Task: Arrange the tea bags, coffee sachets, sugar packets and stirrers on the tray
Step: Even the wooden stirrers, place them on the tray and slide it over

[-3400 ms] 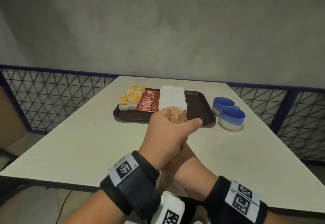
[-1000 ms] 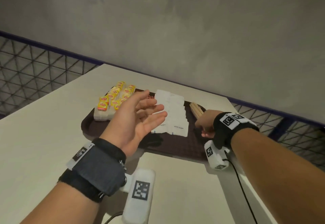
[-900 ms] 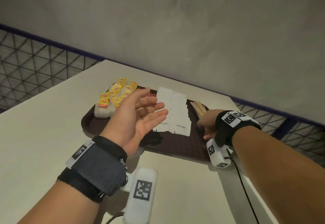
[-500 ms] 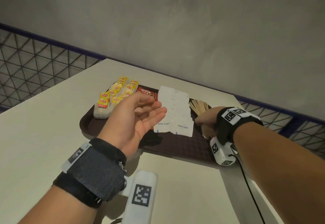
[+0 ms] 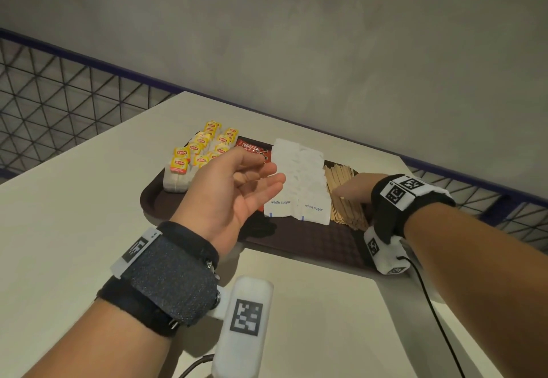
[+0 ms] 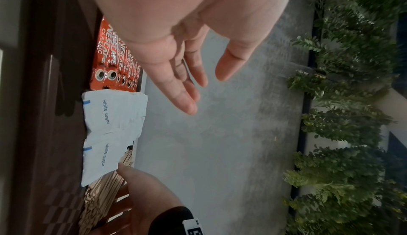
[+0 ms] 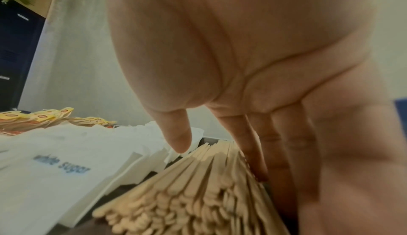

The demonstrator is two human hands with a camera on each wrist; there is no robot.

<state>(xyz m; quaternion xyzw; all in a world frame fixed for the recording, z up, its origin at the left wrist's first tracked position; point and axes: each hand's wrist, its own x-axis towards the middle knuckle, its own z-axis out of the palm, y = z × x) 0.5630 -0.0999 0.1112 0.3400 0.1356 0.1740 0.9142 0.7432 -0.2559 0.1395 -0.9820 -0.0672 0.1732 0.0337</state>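
Observation:
A dark brown tray (image 5: 311, 244) on the white table holds four rows. From left to right they are yellow-tagged tea bags (image 5: 201, 152), red coffee sachets (image 5: 252, 148), white sugar packets (image 5: 299, 182) and a pile of wooden stirrers (image 5: 344, 199). My right hand (image 5: 354, 188) rests on the stirrers (image 7: 187, 195). Its straight fingers (image 7: 257, 160) lie along the pile's right side, and the thumb hangs over its left edge by the sugar packets (image 7: 66, 165). My left hand (image 5: 267, 170) hovers empty over the coffee sachets (image 6: 110, 61), fingers relaxed.
The table (image 5: 74, 229) runs left and toward me, with a near corner at the lower right. A black wire-mesh fence (image 5: 59, 102) and a grey wall (image 5: 296, 36) stand behind it. A cable trails from my right wrist camera (image 5: 385, 253).
Earlier both hands held the stirrer bundle in front of the tray. Now the stirrers lie flat on the tray beside the sugar under my right hand. The left hand has hardly moved.

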